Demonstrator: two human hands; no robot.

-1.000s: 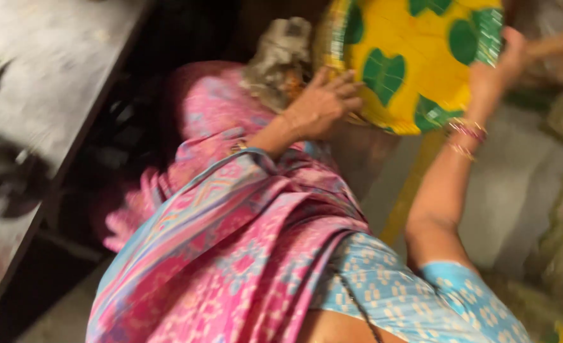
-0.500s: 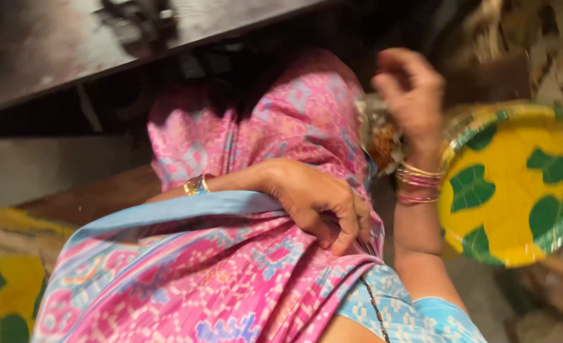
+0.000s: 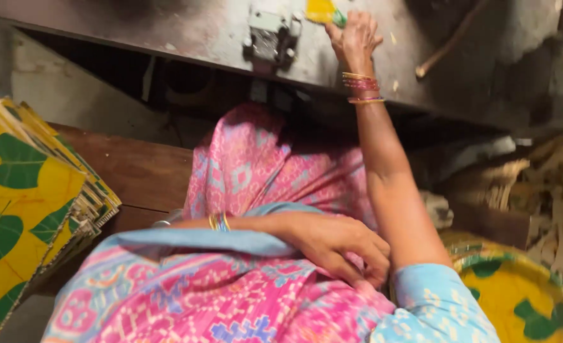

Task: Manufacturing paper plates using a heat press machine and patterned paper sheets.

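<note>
My right hand (image 3: 355, 37) reaches forward onto a grey metal table (image 3: 167, 28), its fingertips pinching a small yellow and green piece (image 3: 323, 10) at the table's far edge of view. Several bangles ring that wrist. My left hand (image 3: 340, 246) lies in my lap, fingers curled into the pink patterned cloth (image 3: 256, 171) that covers my legs. A round yellow plate with green leaf shapes (image 3: 516, 298) sits low at my right, beside my blue sleeve.
A stack of yellow sheets printed with green leaves (image 3: 27, 190) leans at the left. A small metal fixture (image 3: 270, 35) is mounted on the table near my right hand. A brown stick (image 3: 450, 41) lies further right. A wooden board (image 3: 135, 165) runs under the table.
My right hand has left the round yellow plate and stretched up to the table. The plate now sits lower at my right. My left hand stays on the cloth.
</note>
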